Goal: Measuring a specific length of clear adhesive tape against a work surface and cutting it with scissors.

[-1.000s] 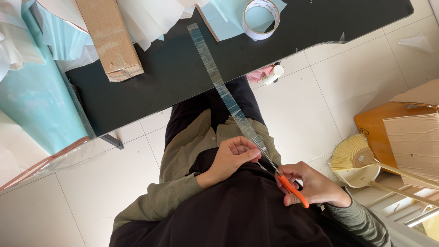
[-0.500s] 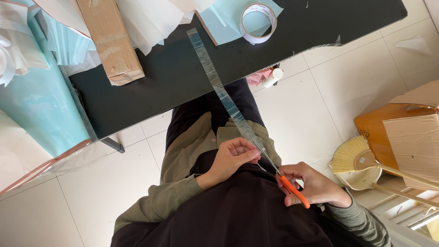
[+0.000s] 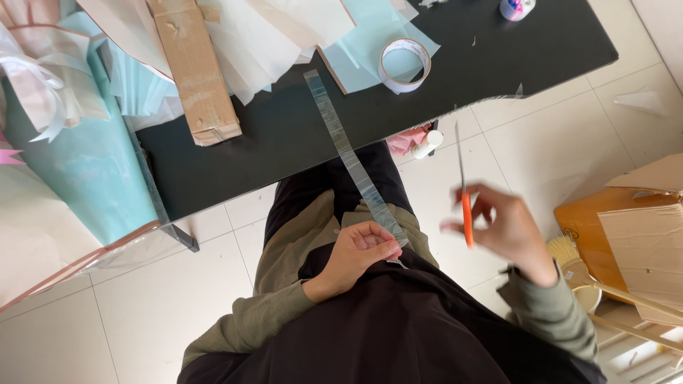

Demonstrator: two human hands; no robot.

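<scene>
A long strip of clear tape (image 3: 346, 151) runs from the black table (image 3: 284, 135) down to my lap. My left hand (image 3: 359, 254) pinches the strip's near end between thumb and fingers. My right hand (image 3: 505, 229) is raised to the right, away from the strip, and holds orange-handled scissors (image 3: 464, 192) with the blades pointing up toward the table edge. The right hand and scissors are blurred. A roll of clear tape (image 3: 404, 65) lies on the table on light blue paper.
A brown cardboard box (image 3: 193, 71) and sheets of white and light blue paper (image 3: 277, 32) lie on the table. A small bottle (image 3: 428, 142) and pink item sit under the table edge. A broom (image 3: 569, 257) and cardboard boxes (image 3: 644, 235) stand at the right on white floor tiles.
My right hand has pulled the scissors away from the tape and lifted them to the right. My left hand still holds the strip's end. The view has shifted toward the table.
</scene>
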